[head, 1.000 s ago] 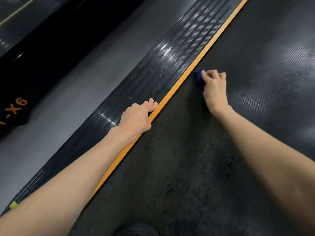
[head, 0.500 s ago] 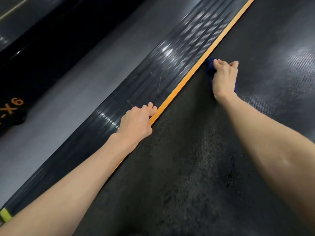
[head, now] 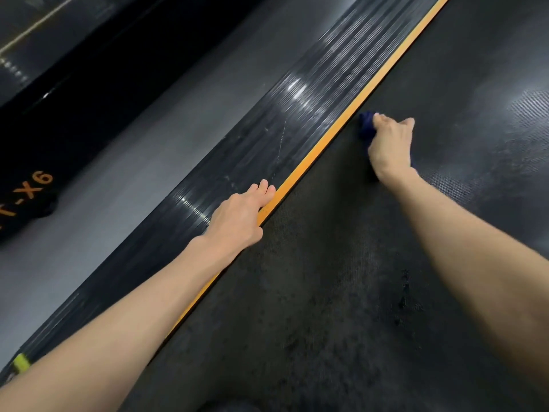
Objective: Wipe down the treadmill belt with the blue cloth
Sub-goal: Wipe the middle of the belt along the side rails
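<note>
Seemingly mid-job, right hand (head: 389, 144) clutches the cloth (head: 366, 124) on the belt (head: 326, 292) at one o'clock while left hand (head: 237, 215) rests slack-fingered on the rail (head: 267, 135) (near belt looks grimy, plenty left).

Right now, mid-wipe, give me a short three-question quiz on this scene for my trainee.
1. True or false: the left hand holds the blue cloth.
2. Where does the left hand rest? A) on the blue cloth B) on the ribbed side rail, by the orange strip C) on a handrail
3. Fill in: the blue cloth is pressed on the treadmill belt by the ____ hand.
Key: 1 false; 2 B; 3 right hand.
</note>
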A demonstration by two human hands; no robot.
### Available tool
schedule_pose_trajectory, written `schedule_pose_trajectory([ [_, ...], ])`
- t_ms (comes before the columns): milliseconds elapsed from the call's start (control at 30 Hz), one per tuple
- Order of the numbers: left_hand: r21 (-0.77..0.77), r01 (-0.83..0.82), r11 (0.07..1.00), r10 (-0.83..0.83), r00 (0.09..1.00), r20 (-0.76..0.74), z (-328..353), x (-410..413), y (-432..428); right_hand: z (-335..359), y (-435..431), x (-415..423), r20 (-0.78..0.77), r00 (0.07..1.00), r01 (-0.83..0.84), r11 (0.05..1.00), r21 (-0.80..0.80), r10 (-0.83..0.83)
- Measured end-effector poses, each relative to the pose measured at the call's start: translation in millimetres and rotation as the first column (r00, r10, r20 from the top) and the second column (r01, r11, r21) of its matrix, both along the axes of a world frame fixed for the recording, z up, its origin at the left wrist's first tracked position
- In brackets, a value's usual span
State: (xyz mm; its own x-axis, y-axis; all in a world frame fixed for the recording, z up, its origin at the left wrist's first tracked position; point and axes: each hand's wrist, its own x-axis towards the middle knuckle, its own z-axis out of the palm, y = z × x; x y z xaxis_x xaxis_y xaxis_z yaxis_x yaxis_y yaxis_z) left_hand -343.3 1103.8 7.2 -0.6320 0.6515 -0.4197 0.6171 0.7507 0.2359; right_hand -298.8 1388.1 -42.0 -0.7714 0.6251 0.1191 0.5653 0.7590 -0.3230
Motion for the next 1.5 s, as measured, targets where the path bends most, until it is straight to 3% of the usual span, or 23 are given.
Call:
schedule_pose_trajectory([
  [100,0.012,0.022,1.0,-0.021,1.0,-0.006,1,0,0,-19,-45,8,-0.068,0.996,0.046,0.983,-0.18,-0.059],
  [167,0.026,0.037,0.999,-0.037,0.999,-0.008,1,0,-1,-23,-96,32,-0.119,0.989,-0.111,0.966,-0.233,0.085],
  [333,0.068,0.04,0.997,-0.041,0.999,0.014,3,4,-4,-22,-163,95,-0.063,0.773,-0.629,0.775,0.064,0.632],
  [400,0.084,0.028,0.996,-0.032,0.998,0.052,4,9,-6,-21,-131,85,-0.03,0.742,-0.657,0.735,0.171,0.67],
  [467,0.119,0.005,0.993,-0.009,0.999,0.037,4,12,-11,-18,-98,66,-0.103,0.861,-0.475,0.861,0.183,0.498],
  [533,0.158,-0.006,0.987,0.013,0.999,-0.041,2,14,-23,-9,-87,48,-0.25,0.958,-0.136,0.99,0.043,0.142],
  [567,0.168,0.0,0.986,0.014,0.997,-0.081,1,15,-28,-5,-93,43,-0.353,0.933,0.025,0.992,-0.126,-0.068],
  [633,0.172,0.029,0.985,-0.009,0.993,-0.12,1,18,-35,2,-135,44,-0.315,0.899,0.193,0.92,-0.341,-0.305],
  [667,0.171,0.035,0.985,-0.015,0.993,-0.115,1,19,-35,5,-159,46,-0.284,0.933,0.112,0.93,-0.349,-0.219],
  [733,0.175,0.005,0.985,0.01,0.996,-0.087,2,16,-34,-8,-207,65,-0.277,0.946,-0.238,0.939,-0.248,0.167],
  [800,0.175,-0.035,0.984,0.042,0.999,-0.034,3,12,-34,-24,-228,99,-0.197,0.872,-0.463,0.886,-0.032,0.449],
  [900,0.164,-0.063,0.985,0.056,0.997,0.045,3,13,-40,-21,-192,112,-0.065,0.659,-0.71,0.649,0.275,0.749],
  [933,0.161,-0.065,0.985,0.056,0.997,0.06,2,14,-40,-18,-176,109,-0.055,0.669,-0.702,0.655,0.279,0.741],
  [967,0.158,-0.068,0.985,0.058,0.996,0.064,2,14,-39,-19,-157,103,-0.116,0.756,-0.616,0.76,0.208,0.644],
  [1033,0.145,-0.071,0.987,0.064,0.996,0.054,0,13,-38,-20,-137,86,-0.233,0.952,-0.209,0.978,-0.018,0.2],
  [1067,0.139,-0.07,0.988,0.065,0.997,0.045,0,12,-38,-18,-142,82,-0.214,0.977,-0.025,0.993,-0.112,0.0],
  [1133,0.14,-0.073,0.987,0.07,0.997,0.024,-2,13,-37,-18,-186,89,-0.315,0.93,0.049,0.913,-0.405,-0.19],
  [1167,0.142,-0.084,0.986,0.084,0.996,0.004,-3,15,-36,-13,-207,85,-0.257,0.956,0.025,0.911,-0.412,-0.143],
  [1200,0.144,-0.097,0.985,0.101,0.995,-0.025,-3,19,-36,-11,-225,85,-0.235,0.962,-0.193,0.952,-0.238,0.136],
  [1300,0.118,-0.108,0.987,0.119,0.989,-0.09,0,25,-30,-25,-229,109,-0.033,0.78,-0.613,0.773,0.164,0.625],
  [1367,0.098,-0.1,0.99,0.111,0.988,-0.106,2,25,-28,-22,-195,113,-0.115,0.825,-0.538,0.831,0.141,0.553],
  [1400,0.096,-0.099,0.99,0.109,0.989,-0.102,3,25,-27,-14,-175,116,-0.234,0.895,-0.398,0.917,-0.033,0.38],
  [1500,0.084,-0.089,0.993,0.097,0.99,-0.103,2,27,-26,-14,-126,133,-0.208,0.975,0.071,0.996,-0.06,-0.082],
])
